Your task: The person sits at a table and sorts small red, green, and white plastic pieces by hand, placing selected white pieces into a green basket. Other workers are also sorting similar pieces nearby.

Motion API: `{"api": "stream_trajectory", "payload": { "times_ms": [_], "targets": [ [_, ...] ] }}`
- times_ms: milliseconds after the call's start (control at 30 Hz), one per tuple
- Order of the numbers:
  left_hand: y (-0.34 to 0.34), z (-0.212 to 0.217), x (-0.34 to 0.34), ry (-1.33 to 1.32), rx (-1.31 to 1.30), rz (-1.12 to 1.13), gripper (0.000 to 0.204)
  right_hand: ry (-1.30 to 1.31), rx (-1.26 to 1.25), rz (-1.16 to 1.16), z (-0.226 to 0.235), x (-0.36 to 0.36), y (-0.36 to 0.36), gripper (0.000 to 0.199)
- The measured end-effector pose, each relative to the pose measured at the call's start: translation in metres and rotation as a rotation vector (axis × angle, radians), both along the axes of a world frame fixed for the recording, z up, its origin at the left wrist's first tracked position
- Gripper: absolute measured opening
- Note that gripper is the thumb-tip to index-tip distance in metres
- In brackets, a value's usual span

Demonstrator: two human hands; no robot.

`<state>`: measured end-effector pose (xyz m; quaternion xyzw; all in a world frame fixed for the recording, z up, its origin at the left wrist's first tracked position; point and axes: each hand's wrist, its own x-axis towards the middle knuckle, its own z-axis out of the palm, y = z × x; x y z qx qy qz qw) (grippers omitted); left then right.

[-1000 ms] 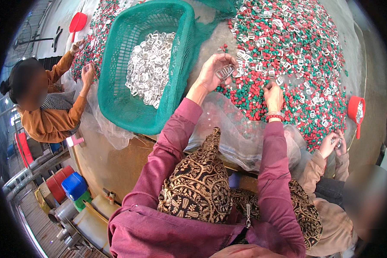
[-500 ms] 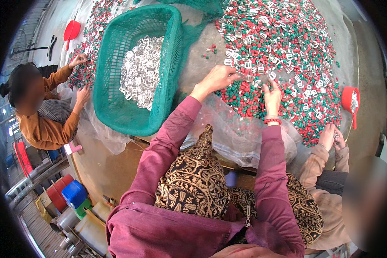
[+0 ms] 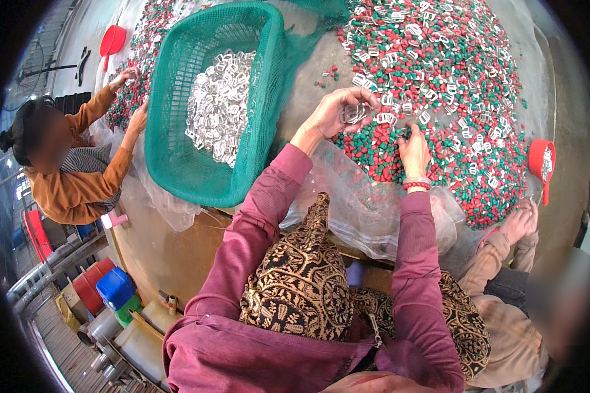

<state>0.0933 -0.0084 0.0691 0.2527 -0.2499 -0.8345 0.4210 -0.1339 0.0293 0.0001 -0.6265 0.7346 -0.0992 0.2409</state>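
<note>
My left hand (image 3: 337,116) is curled around several clear plastic buckles (image 3: 355,114), held just over the near left edge of the pile. My right hand (image 3: 414,152) is at the near side of the pile, thumb and fingers drawn together at its tips; what lies between them is too small to make out. The pile is a mix of small red and green pieces (image 3: 380,160) with white and clear buckles (image 3: 424,118) scattered through it. Left of my left hand stands a green net-lined basket (image 3: 269,131), partly filled with clear buckles (image 3: 219,108).
Across the left side, a co-worker (image 3: 72,187) sorts another pile (image 3: 121,108) near a red scoop (image 3: 113,40). At the right, another person's hands (image 3: 519,223) rest by the pile's edge, below a red scoop (image 3: 534,157) holding buckles. Clear plastic sheeting (image 3: 354,216) covers the table's near edge.
My left hand has lifted slightly and turned, showing the buckles in its grip. My right hand's fingers have drawn together. The co-worker's hands at the left have risen a little.
</note>
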Motion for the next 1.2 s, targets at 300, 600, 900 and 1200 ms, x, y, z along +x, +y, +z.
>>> {"api": "stream_trajectory", "payload": {
  "times_ms": [300, 600, 900, 1200],
  "targets": [
    [-0.026, -0.067, -0.054, -1.380, -0.933, -0.162, 0.028, -0.405, -0.033, -0.242, -0.009, -0.021, -0.003, 0.028],
    [-0.030, -0.047, -0.032, -0.812, -0.326, -0.130, 0.031, -1.852, 0.234, -0.588, 0.036, -0.055, -0.007, 0.009],
    [-0.043, -0.031, -0.063, -0.682, -0.290, -0.221, 0.020, -1.099, 0.179, -0.425, 0.026, -0.073, -0.047, 0.021],
    [-0.011, -0.069, -0.079, -1.452, -1.019, -0.189, 0.025, 0.004, 0.011, -0.132, -0.012, -0.041, -0.054, 0.044]
  ]
}}
